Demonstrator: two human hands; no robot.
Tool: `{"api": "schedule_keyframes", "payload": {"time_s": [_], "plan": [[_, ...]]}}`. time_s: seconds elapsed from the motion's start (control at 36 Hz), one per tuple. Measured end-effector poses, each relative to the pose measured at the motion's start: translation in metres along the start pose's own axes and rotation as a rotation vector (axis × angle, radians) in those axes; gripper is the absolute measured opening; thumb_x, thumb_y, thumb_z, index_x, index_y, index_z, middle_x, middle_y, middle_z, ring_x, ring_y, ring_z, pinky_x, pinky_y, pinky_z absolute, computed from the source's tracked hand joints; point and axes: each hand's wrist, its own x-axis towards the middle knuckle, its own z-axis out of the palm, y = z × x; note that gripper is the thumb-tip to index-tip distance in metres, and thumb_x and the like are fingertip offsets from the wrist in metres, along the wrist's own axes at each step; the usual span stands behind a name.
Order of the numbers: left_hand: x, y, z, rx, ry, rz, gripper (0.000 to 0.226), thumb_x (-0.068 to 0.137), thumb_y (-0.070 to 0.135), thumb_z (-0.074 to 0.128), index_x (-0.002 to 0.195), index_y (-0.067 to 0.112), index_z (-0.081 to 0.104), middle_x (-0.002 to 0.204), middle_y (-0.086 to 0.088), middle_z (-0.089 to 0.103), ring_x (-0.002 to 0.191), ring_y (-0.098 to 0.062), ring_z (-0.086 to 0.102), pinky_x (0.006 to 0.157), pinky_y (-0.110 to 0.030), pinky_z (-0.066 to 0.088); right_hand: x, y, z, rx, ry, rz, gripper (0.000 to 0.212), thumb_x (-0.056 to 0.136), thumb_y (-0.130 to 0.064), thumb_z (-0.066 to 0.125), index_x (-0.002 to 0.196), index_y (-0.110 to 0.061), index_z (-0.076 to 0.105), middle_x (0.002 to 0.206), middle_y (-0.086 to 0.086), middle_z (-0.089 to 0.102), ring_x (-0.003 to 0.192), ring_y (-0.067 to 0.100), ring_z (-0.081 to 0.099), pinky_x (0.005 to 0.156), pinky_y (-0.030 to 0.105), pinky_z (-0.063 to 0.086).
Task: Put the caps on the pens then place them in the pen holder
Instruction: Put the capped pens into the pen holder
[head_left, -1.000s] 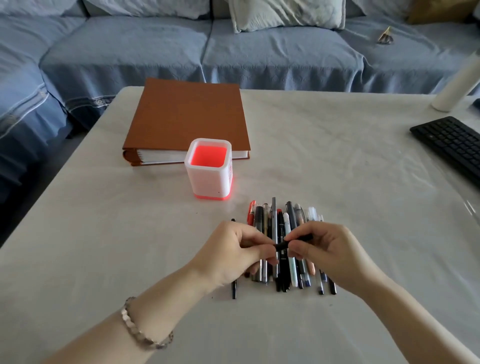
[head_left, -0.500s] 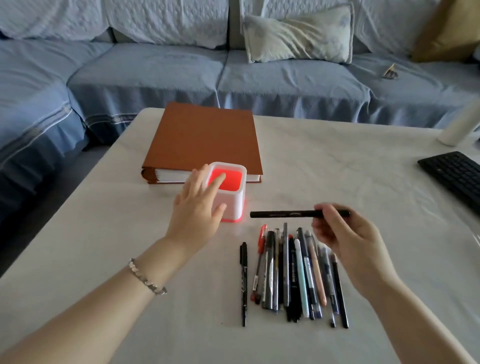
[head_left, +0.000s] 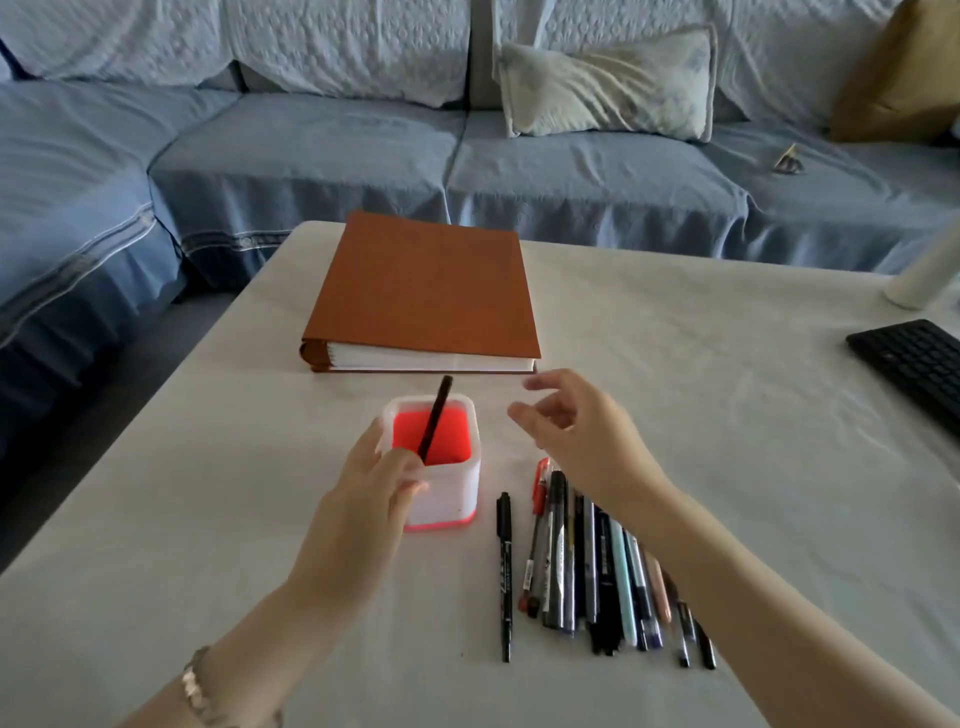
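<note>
Pale table (head_left: 675, 364) before blue sofa (head_left: 322, 150). Left hand (head_left: 363, 499) grips pen holder (head_left: 447, 493); black pen (head_left: 435, 420) leaning inside. Right hand (head_left: 576, 436) open, empty, above row of pens (head_left: 587, 561). Brown binder (head_left: 426, 291) behind; keyboard (head_left: 914, 364) at right.

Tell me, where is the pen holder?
The pen holder stands mid-table, just in front of the brown binder, left of the pens, with the left hand steadying it.

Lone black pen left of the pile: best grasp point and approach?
Pinch the lone black pen at mid-barrel, coming straight down from above. It lies flat on the table, pointing away from the person, with bare cloth on both long sides, so fingers fit either side. The pile of pens sits apart to its right; the pen holder is clear of the middle.
</note>
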Motion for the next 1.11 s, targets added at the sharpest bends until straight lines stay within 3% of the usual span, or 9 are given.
{"api": "schedule_keyframes", "payload": {"time_s": [0.11, 0.25, 0.39, 0.58, 0.67, 0.75, 0.92, 1.0, 1.11], "plan": [[-0.021, -0.008, 0.001, -0.084, -0.012, -0.002, 0.012, 0.087, 0.01, 0.057, 0.089, 0.021, 0.061, 0.146, 0.001, 0.035, 0.122, -0.006, 0.045, 0.088, -0.032, 0.045, -0.028, 0.042, -0.034, -0.22, 0.046, 0.173, 0.02, 0.087, -0.024, 0.058, 0.106, -0.019, 0.059, 0.079, -0.008, 0.06, 0.069, 0.007, 0.057, 0.058, 0.015, 0.044], [-0.04, 0.004, 0.01, -0.093, 0.026, 0.084, 0.031, 0.08, 0.003, 0.064, 0.082, 0.031, 0.052, 0.144, 0.002, 0.036, 0.118, 0.0, 0.046, 0.084, -0.02, 0.041, -0.059, 0.097, -0.067, -0.57, -0.012, 0.57, 0.046, 0.088, -0.039, 0.052, 0.124, -0.012, 0.047, 0.105, 0.009, 0.063, 0.092, 0.026, 0.058, 0.074, 0.029, 0.041], [-0.043, 0.015, 0.019, -0.094, 0.032, 0.101, 0.036, 0.076, -0.001, 0.068, 0.083, 0.029, 0.05, 0.133, 0.004, 0.04, 0.108, -0.004, 0.048, 0.079, -0.005, 0.029, -0.067, 0.111, -0.057, -0.563, -0.128, 0.661, 0.055, 0.084, -0.036, 0.06, 0.126, -0.006, 0.043, 0.112, 0.013, 0.062, 0.096, 0.028, 0.059, 0.073, 0.028, 0.041], [-0.045, 0.022, 0.027, -0.056, 0.046, 0.112, 0.042, 0.072, -0.003, 0.071, 0.089, 0.027, 0.048, 0.131, -0.016, 0.048, 0.102, -0.007, 0.048, 0.083, -0.008, 0.028, -0.053, 0.107, -0.043, -0.525, -0.078, 0.652, 0.04, 0.074, -0.018, 0.064, 0.107, 0.003, 0.056, 0.092, 0.019, 0.067, 0.083, 0.032, 0.064, 0.059, 0.029, 0.042], [-0.046, 0.022, 0.029, -0.044, 0.057, 0.116, 0.039, 0.073, -0.001, 0.071, 0.088, 0.027, 0.047, 0.13, -0.016, 0.049, 0.1, -0.007, 0.048, 0.077, -0.01, 0.033, -0.052, 0.111, -0.044, -0.496, -0.096, 0.649, 0.015, 0.072, -0.019, 0.065, 0.074, -0.005, 0.061, 0.063, 0.009, 0.06, 0.056, 0.022, 0.051, 0.045, 0.021, 0.035], [-0.045, 0.021, 0.029, -0.037, 0.075, 0.109, 0.026, 0.077, 0.013, 0.066, 0.088, 0.028, 0.048, 0.128, -0.013, 0.051, 0.1, -0.006, 0.048, 0.074, -0.009, 0.035, -0.055, 0.112, -0.053, -0.409, -0.112, 0.654, 0.024, 0.077, -0.017, 0.061, 0.057, -0.009, 0.05, 0.05, 0.001, 0.047, 0.046, 0.014, 0.044, 0.037, 0.016, 0.032], [-0.047, 0.019, 0.029, -0.102, 0.064, 0.076, 0.013, 0.079, 0.023, 0.054, 0.092, 0.022, 0.058, 0.131, 0.006, 0.045, 0.106, 0.006, 0.044, 0.082, 0.007, 0.026, -0.048, 0.062, -0.077, 0.075, 0.148, 0.345, 0.02, 0.085, -0.01, 0.057, 0.066, -0.014, 0.057, 0.048, -0.002, 0.058, 0.054, 0.018, 0.058, 0.063, 0.034, 0.049], [-0.046, 0.018, 0.029, -0.081, 0.09, 0.087, 0.017, 0.074, 0.018, 0.06, 0.088, 0.025, 0.053, 0.126, 0.001, 0.047, 0.103, -0.003, 0.05, 0.084, 0.006, 0.025, -0.047, 0.012, -0.072, 0.442, 0.228, 0.075, 0.014, 0.085, -0.011, 0.059, 0.074, -0.019, 0.06, 0.058, -0.009, 0.067, 0.057, 0.006, 0.064, 0.063, 0.022, 0.055], [-0.044, 0.017, 0.028, -0.076, 0.103, 0.079, 0.022, 0.071, 0.016, 0.063, 0.089, 0.024, 0.054, 0.126, -0.002, 0.053, 0.102, -0.008, 0.052, 0.086, 0.0, 0.029, -0.04, -0.027, -0.042, 0.442, 0.165, -0.142, 0.017, 0.083, -0.007, 0.061, 0.072, -0.02, 0.061, 0.059, -0.009, 0.067, 0.056, 0.005, 0.064, 0.06, 0.017, 0.054]]}}
